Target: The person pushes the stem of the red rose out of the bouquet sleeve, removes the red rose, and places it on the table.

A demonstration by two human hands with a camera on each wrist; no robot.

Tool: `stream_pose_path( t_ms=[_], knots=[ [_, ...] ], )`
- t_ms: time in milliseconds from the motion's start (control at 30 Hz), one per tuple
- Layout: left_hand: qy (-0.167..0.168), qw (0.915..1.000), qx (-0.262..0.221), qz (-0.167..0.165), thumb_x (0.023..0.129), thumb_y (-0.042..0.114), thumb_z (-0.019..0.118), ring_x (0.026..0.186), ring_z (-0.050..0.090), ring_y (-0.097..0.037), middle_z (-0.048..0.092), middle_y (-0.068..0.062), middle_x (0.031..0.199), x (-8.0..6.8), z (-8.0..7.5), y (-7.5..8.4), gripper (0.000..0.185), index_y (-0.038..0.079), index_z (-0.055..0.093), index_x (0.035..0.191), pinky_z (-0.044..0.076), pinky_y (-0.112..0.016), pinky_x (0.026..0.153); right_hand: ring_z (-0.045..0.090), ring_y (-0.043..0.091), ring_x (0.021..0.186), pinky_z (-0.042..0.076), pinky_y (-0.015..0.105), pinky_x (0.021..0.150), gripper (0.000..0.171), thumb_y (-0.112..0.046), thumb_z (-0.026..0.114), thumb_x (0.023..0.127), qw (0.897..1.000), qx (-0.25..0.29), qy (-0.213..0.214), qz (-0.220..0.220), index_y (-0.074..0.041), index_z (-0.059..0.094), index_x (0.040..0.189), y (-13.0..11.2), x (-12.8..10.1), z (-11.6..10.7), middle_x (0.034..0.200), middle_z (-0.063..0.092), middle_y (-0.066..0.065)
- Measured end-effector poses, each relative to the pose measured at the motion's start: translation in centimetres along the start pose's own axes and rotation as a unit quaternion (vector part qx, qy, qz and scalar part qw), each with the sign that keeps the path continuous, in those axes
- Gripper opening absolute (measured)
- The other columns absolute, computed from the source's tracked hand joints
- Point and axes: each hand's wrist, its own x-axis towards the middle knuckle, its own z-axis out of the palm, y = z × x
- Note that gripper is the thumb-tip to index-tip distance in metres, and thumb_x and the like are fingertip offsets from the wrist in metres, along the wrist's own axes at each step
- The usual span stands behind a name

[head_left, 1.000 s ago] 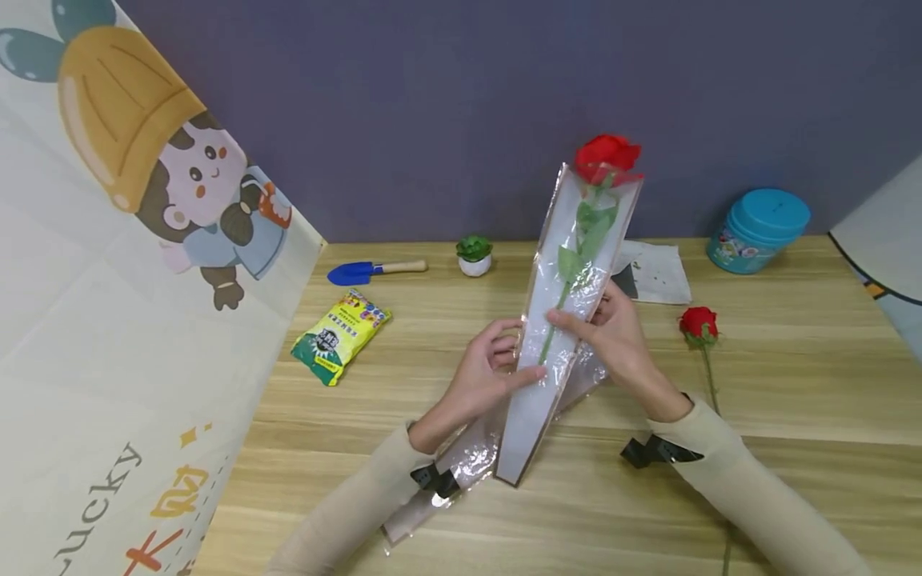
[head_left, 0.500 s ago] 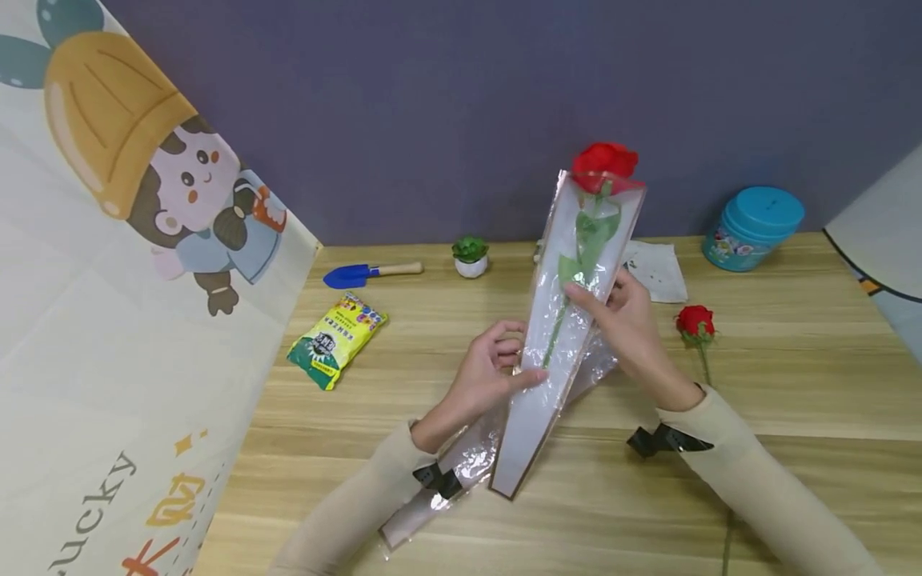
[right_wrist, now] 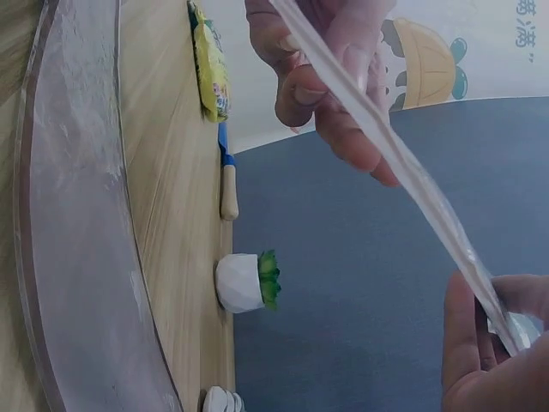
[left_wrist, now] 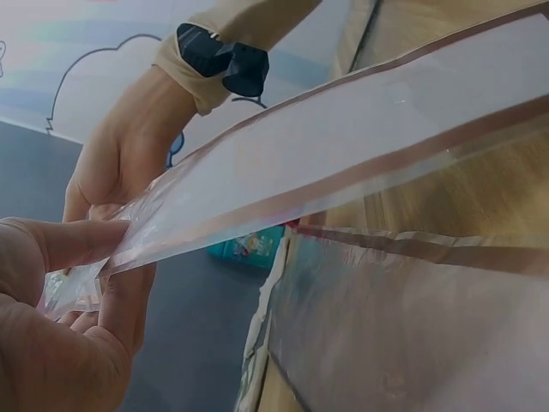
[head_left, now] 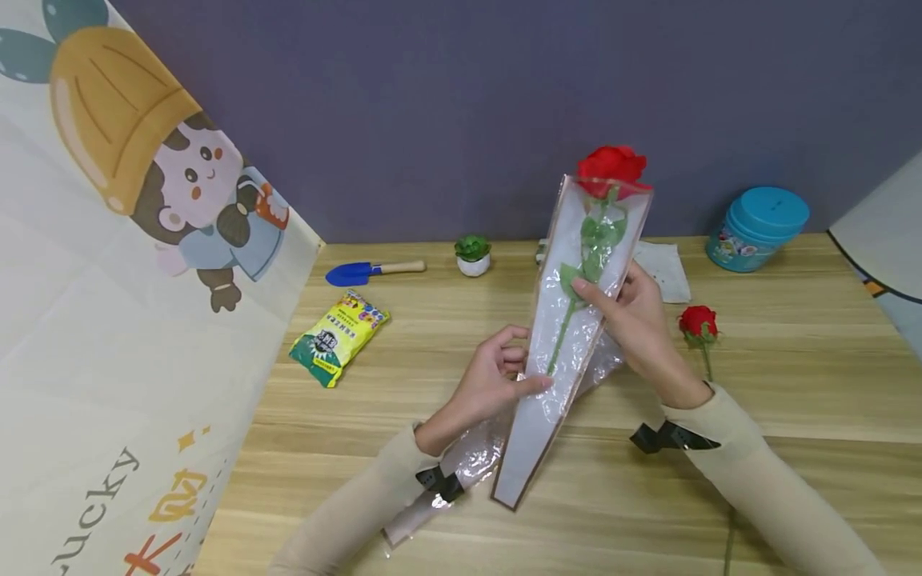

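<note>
A clear cone-shaped flower sleeve [head_left: 569,336] with a brown edge is held tilted above the wooden table [head_left: 792,384]. Inside it is a red rose [head_left: 611,166] with a green stem; the bloom pokes out of the top. My left hand [head_left: 497,380] pinches the sleeve's lower left edge between thumb and fingers [left_wrist: 77,245]. My right hand [head_left: 634,320] grips the sleeve higher up on its right side, thumb on the front. The sleeve [right_wrist: 386,146] shows edge-on in the right wrist view. Another empty sleeve [head_left: 468,464] lies flat on the table under my left forearm.
A second red rose [head_left: 699,324] lies on the table right of my hand. Behind are a teal round tin [head_left: 759,228], white paper [head_left: 666,272], a small potted succulent [head_left: 473,254], a blue trowel [head_left: 370,272] and a yellow-green bag [head_left: 340,336]. A cartoon-print cloth [head_left: 130,280] hangs at left.
My right hand slid up the sleeve toward the leaves. The sleeve with the rose shifted slightly right and up. My left hand kept its pinch.
</note>
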Motion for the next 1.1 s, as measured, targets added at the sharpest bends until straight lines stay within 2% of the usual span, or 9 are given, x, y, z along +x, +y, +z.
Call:
stream_pose_path(
  t_ms=[467,800,1100],
  knots=[
    [-0.008,0.9999,0.009,0.003,0.086,-0.005,0.078,0.091,0.075,-0.008,0.073,-0.031,0.119,-0.1,0.0,0.1,0.053,0.002,0.055,0.133,0.066,-0.030,0.077,0.078,0.010,0.094,0.066,0.030,0.078,0.061,-0.010,0.073,0.097,1.000,0.013,-0.011,-0.007,-0.008,0.045,0.152,0.4,-0.3,-0.2,0.113,0.078,-0.008],
    [0.010,0.9995,0.028,0.009,0.083,-0.004,0.081,0.079,0.071,-0.004,0.075,-0.031,0.106,-0.2,0.0,0.1,0.055,0.001,0.056,0.132,0.064,-0.025,0.075,0.077,0.009,0.090,0.066,0.029,0.075,0.063,-0.009,0.073,0.097,1.000,-0.002,-0.009,-0.008,-0.009,0.045,0.153,0.8,-0.6,0.0,0.109,0.078,-0.010],
    [0.009,0.9998,0.014,0.012,0.080,-0.011,0.078,0.087,0.074,-0.006,0.073,-0.031,0.116,-0.2,-0.1,0.2,0.058,0.000,0.057,0.133,0.066,-0.031,0.081,0.077,0.009,0.086,0.065,0.027,0.070,0.061,-0.007,0.074,0.095,1.000,0.002,-0.012,-0.008,-0.009,0.047,0.150,1.4,-0.9,0.4,0.105,0.078,-0.009]
  ],
)
